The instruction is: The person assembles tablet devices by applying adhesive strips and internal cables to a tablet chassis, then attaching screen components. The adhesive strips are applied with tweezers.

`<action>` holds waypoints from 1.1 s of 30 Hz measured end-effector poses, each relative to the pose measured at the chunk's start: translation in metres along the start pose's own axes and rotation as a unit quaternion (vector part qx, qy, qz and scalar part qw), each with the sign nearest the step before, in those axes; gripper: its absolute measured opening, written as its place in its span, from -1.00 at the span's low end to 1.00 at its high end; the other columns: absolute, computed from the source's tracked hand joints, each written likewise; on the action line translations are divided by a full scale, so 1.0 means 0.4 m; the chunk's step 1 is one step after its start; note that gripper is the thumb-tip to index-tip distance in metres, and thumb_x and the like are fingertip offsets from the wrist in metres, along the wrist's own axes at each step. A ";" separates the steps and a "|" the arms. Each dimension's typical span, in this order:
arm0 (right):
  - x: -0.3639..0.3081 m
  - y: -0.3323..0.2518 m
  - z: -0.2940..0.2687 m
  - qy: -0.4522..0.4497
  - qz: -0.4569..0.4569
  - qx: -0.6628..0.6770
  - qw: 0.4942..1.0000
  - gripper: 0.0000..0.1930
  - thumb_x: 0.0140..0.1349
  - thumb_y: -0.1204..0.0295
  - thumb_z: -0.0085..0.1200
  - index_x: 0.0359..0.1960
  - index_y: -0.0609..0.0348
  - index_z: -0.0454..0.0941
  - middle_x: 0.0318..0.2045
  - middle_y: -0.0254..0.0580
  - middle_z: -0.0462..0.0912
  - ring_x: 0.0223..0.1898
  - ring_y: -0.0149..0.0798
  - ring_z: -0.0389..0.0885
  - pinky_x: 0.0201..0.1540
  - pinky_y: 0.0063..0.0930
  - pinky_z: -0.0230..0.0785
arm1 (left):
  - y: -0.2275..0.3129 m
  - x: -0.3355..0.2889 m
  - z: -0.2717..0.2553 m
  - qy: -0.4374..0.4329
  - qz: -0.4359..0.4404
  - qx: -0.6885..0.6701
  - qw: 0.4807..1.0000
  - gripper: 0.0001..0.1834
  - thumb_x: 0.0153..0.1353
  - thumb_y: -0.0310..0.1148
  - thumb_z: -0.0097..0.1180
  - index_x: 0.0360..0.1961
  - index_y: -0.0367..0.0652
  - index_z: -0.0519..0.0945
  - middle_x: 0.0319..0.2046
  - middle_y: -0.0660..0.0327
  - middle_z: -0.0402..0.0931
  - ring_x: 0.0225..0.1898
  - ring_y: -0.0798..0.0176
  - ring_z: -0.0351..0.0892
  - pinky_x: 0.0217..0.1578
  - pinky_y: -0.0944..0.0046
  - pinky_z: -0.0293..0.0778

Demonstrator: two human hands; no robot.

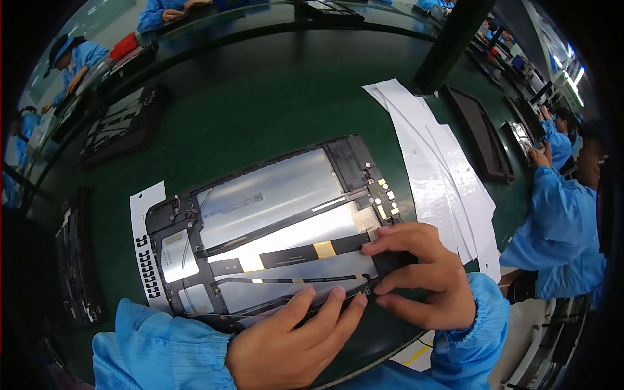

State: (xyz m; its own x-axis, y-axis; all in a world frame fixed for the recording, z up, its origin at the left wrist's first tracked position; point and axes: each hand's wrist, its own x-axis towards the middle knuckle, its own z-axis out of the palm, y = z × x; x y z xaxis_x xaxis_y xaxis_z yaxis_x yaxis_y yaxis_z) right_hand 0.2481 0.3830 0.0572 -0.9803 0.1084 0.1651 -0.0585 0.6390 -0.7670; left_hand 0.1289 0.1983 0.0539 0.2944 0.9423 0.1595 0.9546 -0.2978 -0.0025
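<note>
A tablet (266, 188) with its back off lies tilted on the dark green bench, showing silver battery panels, black ribbon cables (292, 255) with gold patches, and a small circuit board (385, 198) at its right end. My left hand (292, 341) rests along the near edge, its fingers stretched out and holding nothing. At the near right corner is my right hand (429, 279). Its index fingertip touches the right end of the wide ribbon cable; the thumb and the other fingers curve apart beside the corner. The palm hides part of that end.
White sheets (442, 175) lie right of the tablet, beside a black tray (478, 133). A white card with small black stickers (148, 273) sticks out at the left. More device frames (117, 123) lie left. A dark post (448, 49) rises behind; co-workers in blue sit around.
</note>
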 end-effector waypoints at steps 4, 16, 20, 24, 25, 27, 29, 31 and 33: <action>0.003 0.009 0.019 0.008 -0.028 -0.026 0.999 -0.85 -0.26 0.59 0.17 -0.57 0.16 0.51 -0.14 -0.16 0.51 0.04 -0.08 0.31 0.01 -0.29 0.02 | 0.000 -0.010 -0.004 -0.013 -0.003 0.011 1.000 -0.72 0.06 -0.38 -0.10 -0.25 -0.24 0.56 -0.02 0.12 0.38 -0.03 0.16 0.38 -0.13 0.22 0.36; -0.003 0.026 0.034 0.040 -0.086 -0.084 0.992 -0.81 -0.30 0.57 0.16 -0.57 0.12 0.44 -0.22 -0.23 0.54 -0.10 -0.15 0.37 -0.06 -0.23 0.05 | 0.013 -0.009 0.023 -0.005 0.005 0.058 0.998 -0.76 0.10 -0.34 -0.11 -0.28 -0.15 0.56 -0.02 0.13 0.38 -0.02 0.11 0.36 -0.17 0.17 0.38; -0.017 0.042 0.047 0.074 -0.118 -0.132 0.981 -0.80 -0.33 0.55 0.17 -0.58 0.10 0.44 -0.26 -0.29 0.55 -0.17 -0.21 0.40 -0.06 -0.14 0.06 | 0.018 -0.008 0.032 0.002 0.014 0.077 0.997 -0.76 0.13 -0.30 -0.12 -0.29 -0.09 0.57 -0.01 0.13 0.37 -0.02 0.08 0.36 -0.18 0.12 0.39; -0.014 0.053 0.053 0.084 -0.121 -0.129 0.981 -0.80 -0.33 0.54 0.17 -0.57 0.10 0.45 -0.28 -0.31 0.56 -0.21 -0.23 0.40 -0.05 -0.11 0.04 | 0.014 -0.005 0.033 0.008 0.006 0.073 0.997 -0.75 0.13 -0.29 -0.14 -0.30 -0.10 0.57 -0.01 0.12 0.38 -0.02 0.07 0.36 -0.19 0.12 0.40; -0.012 0.052 0.049 0.078 -0.123 -0.136 0.980 -0.81 -0.33 0.54 0.16 -0.58 0.10 0.45 -0.29 -0.31 0.56 -0.21 -0.22 0.40 -0.06 -0.11 0.05 | 0.012 -0.003 0.033 0.005 0.008 0.062 0.998 -0.74 0.13 -0.29 -0.15 -0.30 -0.12 0.57 -0.02 0.11 0.38 -0.03 0.07 0.36 -0.19 0.12 0.40; -0.006 0.043 0.043 0.069 -0.125 -0.141 0.980 -0.81 -0.33 0.54 0.16 -0.58 0.11 0.45 -0.30 -0.32 0.56 -0.22 -0.21 0.40 -0.06 -0.11 0.05 | 0.006 0.000 0.024 0.001 0.006 0.051 0.999 -0.74 0.13 -0.29 -0.15 -0.30 -0.13 0.57 -0.02 0.11 0.38 -0.03 0.07 0.36 -0.19 0.12 0.40; 0.003 0.026 0.040 0.069 -0.118 -0.148 0.979 -0.83 -0.33 0.53 0.15 -0.60 0.12 0.45 -0.32 -0.32 0.56 -0.23 -0.20 0.39 -0.07 -0.13 0.08 | 0.001 0.006 0.003 -0.030 0.012 0.037 0.999 -0.74 0.12 -0.31 -0.14 -0.30 -0.16 0.56 -0.02 0.08 0.37 -0.05 0.07 0.37 -0.20 0.11 0.40; 0.004 0.019 0.044 0.070 -0.119 -0.149 0.979 -0.83 -0.34 0.54 0.15 -0.60 0.13 0.45 -0.34 -0.32 0.56 -0.23 -0.19 0.39 -0.08 -0.15 0.10 | 0.007 0.005 0.010 -0.024 0.005 0.041 0.999 -0.74 0.11 -0.32 -0.14 -0.30 -0.17 0.57 -0.01 0.05 0.36 -0.06 0.06 0.37 -0.19 0.09 0.39; 0.001 0.010 0.049 0.074 -0.123 -0.153 0.978 -0.82 -0.35 0.55 0.14 -0.60 0.15 0.45 -0.35 -0.32 0.56 -0.24 -0.17 0.39 -0.09 -0.17 0.12 | 0.012 0.000 0.014 -0.016 -0.001 0.051 0.999 -0.74 0.10 -0.32 -0.14 -0.31 -0.17 0.57 -0.01 0.03 0.36 -0.07 0.05 0.38 -0.17 0.08 0.38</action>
State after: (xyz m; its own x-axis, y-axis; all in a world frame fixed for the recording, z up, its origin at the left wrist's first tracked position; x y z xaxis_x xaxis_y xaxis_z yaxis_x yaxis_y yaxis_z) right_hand 0.2437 0.3705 0.0422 -0.9040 0.0172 0.4272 -0.2079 0.8554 -0.4744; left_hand 0.1337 0.1979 0.0483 0.2919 0.9480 0.1270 0.9544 -0.2800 -0.1034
